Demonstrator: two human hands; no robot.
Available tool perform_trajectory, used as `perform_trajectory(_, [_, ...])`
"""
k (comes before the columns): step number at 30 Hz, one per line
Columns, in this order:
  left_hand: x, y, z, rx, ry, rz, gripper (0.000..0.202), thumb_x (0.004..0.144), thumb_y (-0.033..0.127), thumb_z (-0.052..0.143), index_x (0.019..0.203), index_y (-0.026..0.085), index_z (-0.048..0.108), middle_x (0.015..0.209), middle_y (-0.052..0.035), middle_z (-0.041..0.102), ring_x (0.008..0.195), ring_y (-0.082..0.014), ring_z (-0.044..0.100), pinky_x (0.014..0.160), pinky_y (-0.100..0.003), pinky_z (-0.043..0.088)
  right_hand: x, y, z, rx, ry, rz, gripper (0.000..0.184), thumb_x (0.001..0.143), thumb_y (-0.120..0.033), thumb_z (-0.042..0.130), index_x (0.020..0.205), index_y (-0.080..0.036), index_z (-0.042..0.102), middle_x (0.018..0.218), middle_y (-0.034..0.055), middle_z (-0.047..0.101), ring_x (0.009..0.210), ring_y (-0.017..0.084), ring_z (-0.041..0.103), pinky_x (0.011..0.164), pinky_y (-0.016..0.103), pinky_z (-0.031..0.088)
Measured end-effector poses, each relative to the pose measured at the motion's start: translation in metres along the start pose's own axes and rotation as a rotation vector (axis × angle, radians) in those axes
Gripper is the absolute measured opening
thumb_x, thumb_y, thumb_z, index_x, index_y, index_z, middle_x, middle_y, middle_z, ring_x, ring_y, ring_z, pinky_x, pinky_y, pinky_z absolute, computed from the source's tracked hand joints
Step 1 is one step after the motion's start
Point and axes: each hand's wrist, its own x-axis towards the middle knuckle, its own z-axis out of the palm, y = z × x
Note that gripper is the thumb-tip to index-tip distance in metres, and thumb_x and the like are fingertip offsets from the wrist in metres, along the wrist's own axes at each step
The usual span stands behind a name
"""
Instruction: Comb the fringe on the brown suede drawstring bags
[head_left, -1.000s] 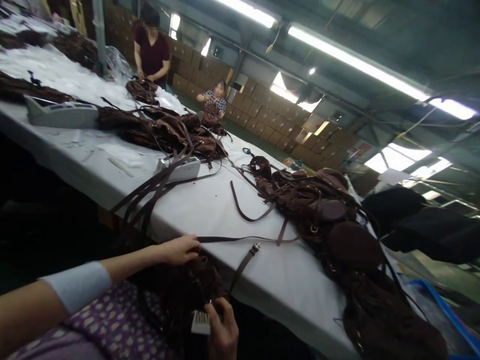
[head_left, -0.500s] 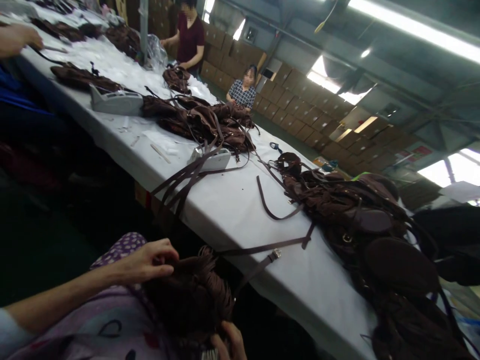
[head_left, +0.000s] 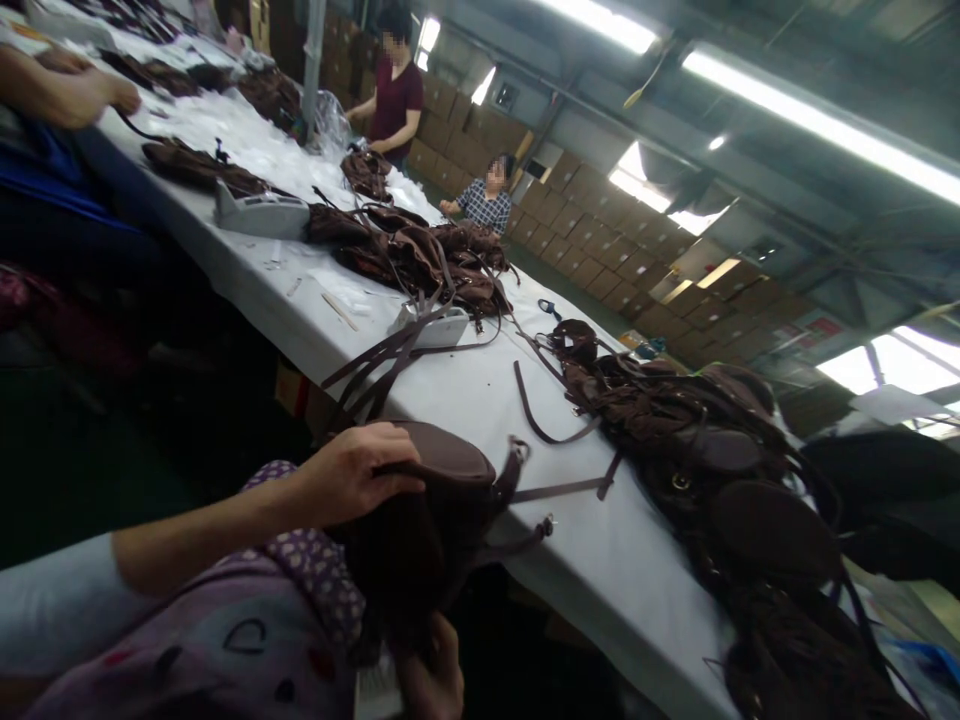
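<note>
A dark brown bag (head_left: 405, 550) is held over my lap, just off the table's near edge. Its oval stiff panel (head_left: 442, 452) faces up, and a strap with a buckle (head_left: 547, 525) hangs out toward the table. My left hand (head_left: 360, 475) is closed on the upper left edge of the bag, thumb along the panel. Lower down, my right hand (head_left: 435, 670) grips the bag's underside, its fingers partly hidden in shadow. Beside it a pale label or tag (head_left: 379, 690) shows, too blurred to read.
The white-covered table (head_left: 480, 400) runs diagonally. On it lie a heap of brown bags (head_left: 420, 250), another heap at right (head_left: 720, 470), loose straps and grey dispensers (head_left: 262, 215). A co-worker's hands (head_left: 90, 90) are at upper left; two people stand beyond, before stacked cartons (head_left: 585, 230).
The bag has been turned so its oval panel faces up and its fringe no longer shows. My left hand has moved right and up slightly; my right hand has shifted left.
</note>
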Motion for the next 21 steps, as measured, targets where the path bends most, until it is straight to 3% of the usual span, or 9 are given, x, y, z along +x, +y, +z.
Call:
perform_trajectory(2, [0.015, 0.008, -0.018, 0.066, -0.018, 0.031, 0.028, 0.088, 0.041, 0.053, 0.079, 0.017, 0.064, 0.08, -0.0027, 0.063, 0.076, -0.0148, 0.058, 0.071, -0.024, 0.04, 0.019, -0.014, -0.009, 0.082, -0.007, -0.017, 0.03, 0.085, -0.046, 0.058, 0.1, -0.024, 0.071, 0.082, 0.0053, 0.067, 0.07, 0.019, 0.067, 0.06, 0.024, 0.054])
perform_trajectory(4, [0.027, 0.012, -0.028, 0.131, -0.037, 0.039, 0.028, 0.085, 0.042, 0.058, 0.074, 0.017, 0.065, 0.076, -0.0027, 0.064, 0.071, -0.0152, 0.058, 0.066, -0.025, 0.038, 0.044, -0.024, -0.027, 0.082, 0.082, -0.032, 0.036, 0.083, -0.051, 0.057, 0.101, -0.023, 0.07, 0.09, 0.0064, 0.066, 0.076, 0.02, 0.065, 0.068, 0.028, 0.053])
perform_trajectory(7, [0.038, 0.022, -0.032, 0.214, -0.06, 0.064, 0.03, 0.079, 0.044, 0.063, 0.067, 0.017, 0.065, 0.071, -0.003, 0.064, 0.071, -0.0173, 0.057, 0.063, -0.027, 0.034, 0.083, -0.038, -0.053, -0.002, 0.168, 0.077, 0.049, 0.081, -0.05, 0.059, 0.119, -0.02, 0.062, 0.096, 0.0068, 0.066, 0.08, 0.021, 0.063, 0.07, 0.029, 0.051])
perform_trajectory(9, [0.044, 0.034, -0.031, 0.235, -0.065, 0.067, 0.034, 0.076, 0.048, 0.065, 0.062, 0.017, 0.063, 0.064, -0.0025, 0.061, 0.064, -0.0167, 0.053, 0.057, -0.027, 0.03, 0.105, -0.049, -0.057, -0.014, 0.07, 0.127, 0.064, 0.075, -0.05, 0.064, 0.129, -0.017, 0.054, 0.109, 0.0089, 0.065, 0.093, 0.025, 0.063, 0.076, 0.031, 0.052])
perform_trajectory(12, [0.051, 0.055, -0.027, 0.207, -0.083, 0.076, 0.039, 0.07, 0.053, 0.067, 0.056, 0.017, 0.06, 0.05, 0.0005, 0.051, 0.051, -0.0132, 0.042, 0.05, -0.028, 0.023, 0.123, -0.064, -0.043, 0.077, -0.098, 0.166, 0.076, 0.067, -0.046, 0.072, 0.134, -0.016, 0.05, 0.122, 0.0102, 0.062, 0.11, 0.03, 0.058, 0.086, 0.035, 0.05])
perform_trajectory(15, [0.06, 0.069, -0.026, 0.138, -0.119, 0.109, 0.038, 0.064, 0.051, 0.072, 0.052, 0.018, 0.06, 0.043, 0.0024, 0.043, 0.047, -0.0115, 0.035, 0.047, -0.028, 0.021, 0.126, -0.062, -0.029, 0.228, -0.064, 0.262, 0.064, 0.066, -0.049, 0.072, 0.12, -0.016, 0.062, 0.104, 0.008, 0.071, 0.099, 0.032, 0.062, 0.081, 0.036, 0.052])
perform_trajectory(17, [0.066, 0.069, -0.028, 0.038, -0.164, 0.14, 0.035, 0.066, 0.051, 0.071, 0.057, 0.018, 0.065, 0.046, 0.0024, 0.048, 0.048, -0.0113, 0.041, 0.047, -0.026, 0.026, 0.125, -0.05, -0.028, 0.298, 0.011, 0.299, 0.055, 0.067, -0.052, 0.072, 0.108, -0.015, 0.068, 0.092, 0.0073, 0.072, 0.091, 0.032, 0.065, 0.075, 0.037, 0.054])
perform_trajectory(19, [0.069, 0.061, -0.033, -0.1, -0.178, 0.152, 0.036, 0.076, 0.053, 0.062, 0.071, 0.019, 0.07, 0.06, 0.0013, 0.061, 0.058, -0.0116, 0.053, 0.053, -0.022, 0.036, 0.125, -0.034, -0.033, 0.284, 0.067, 0.286, 0.047, 0.071, -0.051, 0.071, 0.105, -0.017, 0.068, 0.092, 0.007, 0.071, 0.089, 0.029, 0.065, 0.073, 0.037, 0.054])
perform_trajectory(21, [0.067, 0.046, -0.037, -0.222, -0.114, 0.111, 0.041, 0.084, 0.054, 0.05, 0.085, 0.018, 0.069, 0.078, -0.0019, 0.067, 0.072, -0.0131, 0.059, 0.063, -0.02, 0.042, 0.125, -0.021, -0.041, 0.217, 0.106, 0.256, 0.036, 0.081, -0.045, 0.065, 0.108, -0.021, 0.064, 0.102, 0.0062, 0.067, 0.093, 0.024, 0.063, 0.075, 0.036, 0.054])
